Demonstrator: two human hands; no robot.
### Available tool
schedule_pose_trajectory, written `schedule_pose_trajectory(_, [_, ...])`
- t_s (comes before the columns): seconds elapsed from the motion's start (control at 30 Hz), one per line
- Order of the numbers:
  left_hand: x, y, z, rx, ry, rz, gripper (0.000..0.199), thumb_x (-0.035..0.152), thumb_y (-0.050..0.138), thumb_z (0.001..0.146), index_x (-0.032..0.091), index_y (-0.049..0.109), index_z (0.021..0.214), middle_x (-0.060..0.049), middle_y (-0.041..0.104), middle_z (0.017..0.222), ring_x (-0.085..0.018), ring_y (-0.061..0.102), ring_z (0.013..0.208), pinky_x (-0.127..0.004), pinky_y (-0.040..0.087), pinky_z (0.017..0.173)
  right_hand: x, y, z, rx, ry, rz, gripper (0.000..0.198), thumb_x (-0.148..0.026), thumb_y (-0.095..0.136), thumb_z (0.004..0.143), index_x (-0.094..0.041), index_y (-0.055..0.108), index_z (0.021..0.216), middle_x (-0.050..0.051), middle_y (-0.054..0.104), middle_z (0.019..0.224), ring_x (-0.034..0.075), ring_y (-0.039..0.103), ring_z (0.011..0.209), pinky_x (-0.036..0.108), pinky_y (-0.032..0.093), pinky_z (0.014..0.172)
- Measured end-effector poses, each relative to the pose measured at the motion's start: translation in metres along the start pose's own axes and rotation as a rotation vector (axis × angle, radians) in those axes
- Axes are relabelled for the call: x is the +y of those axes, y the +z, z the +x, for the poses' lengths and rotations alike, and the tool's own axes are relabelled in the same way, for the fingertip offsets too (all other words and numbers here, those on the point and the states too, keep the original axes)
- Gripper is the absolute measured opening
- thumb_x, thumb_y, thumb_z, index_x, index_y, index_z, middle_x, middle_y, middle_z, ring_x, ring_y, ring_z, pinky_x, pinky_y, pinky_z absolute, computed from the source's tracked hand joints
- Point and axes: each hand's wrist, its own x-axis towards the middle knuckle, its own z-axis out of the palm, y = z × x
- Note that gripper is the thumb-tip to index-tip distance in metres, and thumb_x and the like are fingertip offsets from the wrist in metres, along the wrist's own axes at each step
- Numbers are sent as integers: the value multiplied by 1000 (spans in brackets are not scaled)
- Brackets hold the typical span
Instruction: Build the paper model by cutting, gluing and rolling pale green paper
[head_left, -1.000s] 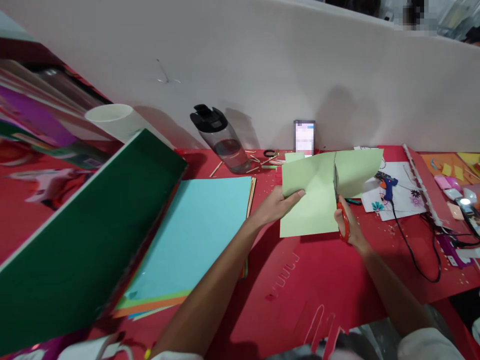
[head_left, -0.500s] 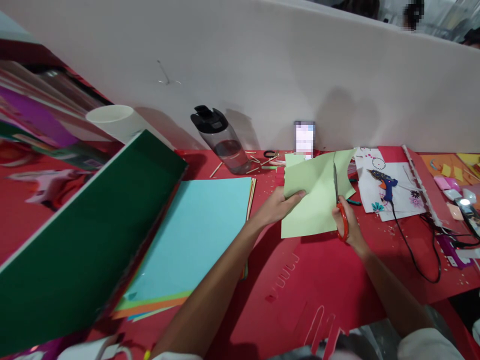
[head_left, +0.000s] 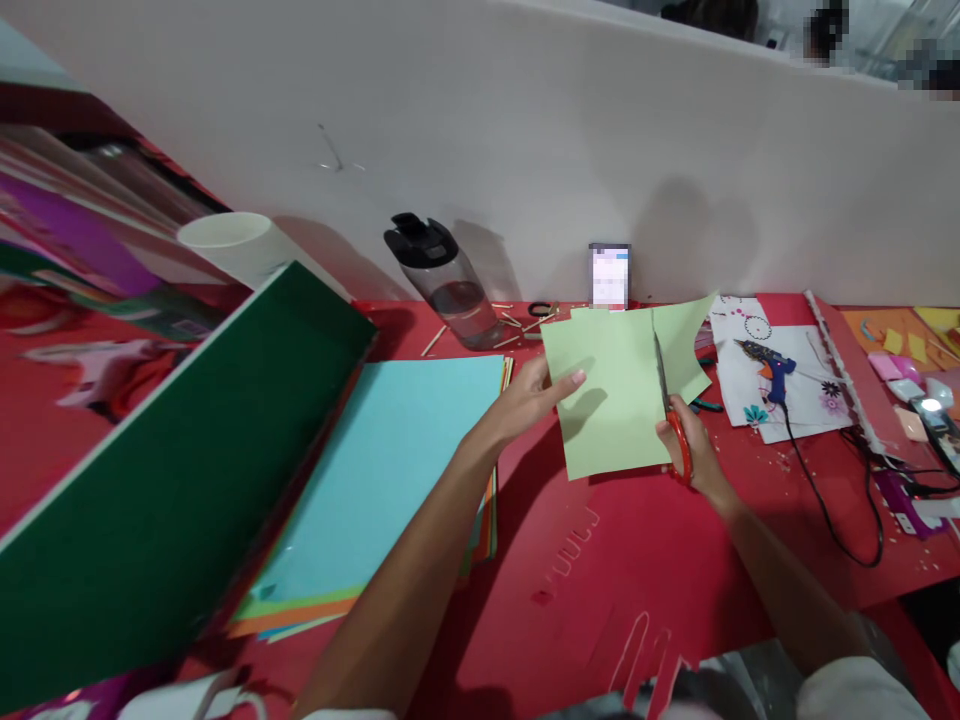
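A sheet of light green paper [head_left: 607, 420] is raised above the red tabletop. My left hand [head_left: 525, 400] grips its left edge, thumb on the front and fingers partly hidden behind. At the sheet's right side, my right hand [head_left: 694, 445] is closed round the handles of red-handled scissors [head_left: 681, 445]. Their blades point away from me along a cut in the paper, and the strip right of the cut curls up.
Coloured paper sheets [head_left: 397, 450] lie stacked at left beside a tilted dark green board [head_left: 195, 480]. Behind stand a water bottle [head_left: 454, 290] and a phone [head_left: 610, 278]. A blue glue gun [head_left: 778, 375] with a black cable lies on printed sheets at right.
My left hand has shifted left and slightly up along the paper's edge. The sheet's left part has swung leftward and flattened. The scissors have moved slightly left.
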Motion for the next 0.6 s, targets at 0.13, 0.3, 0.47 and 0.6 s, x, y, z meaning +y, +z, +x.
schedule_pose_trajectory(0.13, [-5,0,3,137,9,49,59,65,69,90,13,70,118,-14,78,109,-26,73,94,-36,61,81,3,1,-2,-11,-25,-3,63,-76,66,87,-23,59,120,-1,47,82,14,48,62,26,57,42])
schedule_pose_trajectory(0.3, [-8,6,6,184,-9,174,51,65,65,90,14,69,96,-5,71,79,-19,62,68,-28,51,60,7,-1,0,-7,-38,-61,75,-82,56,89,-22,58,133,5,58,90,19,57,70,31,60,49])
schedule_pose_trajectory(0.47, [0,8,5,156,33,246,41,57,58,94,17,64,88,-1,63,73,-15,54,64,-25,45,57,17,-6,3,20,-181,-188,86,-92,42,88,-20,68,128,16,71,103,36,69,107,46,63,87])
schedule_pose_trajectory(0.6, [7,9,3,119,76,289,36,48,56,97,18,59,79,1,55,67,-13,47,61,-24,42,57,24,-11,1,30,-143,-230,101,-96,37,86,-18,62,144,23,66,140,41,54,143,56,48,115])
